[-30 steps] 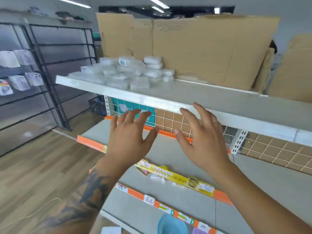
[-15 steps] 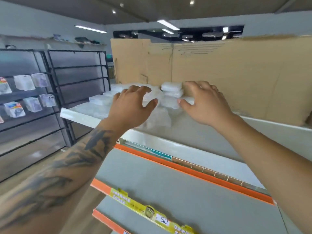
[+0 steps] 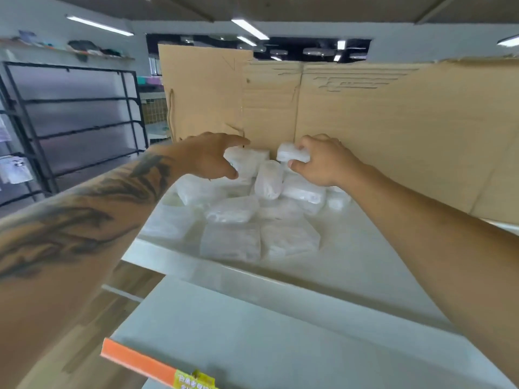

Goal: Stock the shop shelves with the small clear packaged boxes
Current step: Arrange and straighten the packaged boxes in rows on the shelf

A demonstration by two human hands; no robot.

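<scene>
A small clear plastic packaged box point(image 3: 292, 153) is pinched in the right hand point(image 3: 323, 161), thumb under it and fingers curled over its far side, held just above a loose heap of matching clear packaged boxes point(image 3: 252, 214) on the white metal top shelf point(image 3: 351, 262). The left hand point(image 3: 210, 158), its tattooed forearm crossing the frame, has its fingers spread wide over another clear box point(image 3: 247, 161) at the back of the heap; whether it actually grips that box is hard to tell. Flattened brown cardboard sheets point(image 3: 379, 130) stand behind the heap, hiding the shelf's rear. Motion blur softens the packages, so their contents cannot be made out. Below, a grey lower shelf point(image 3: 252, 346) carries an orange price strip point(image 3: 137, 360), cut off at the bottom edge. Black wire racks point(image 3: 84, 130) stand at left.
</scene>
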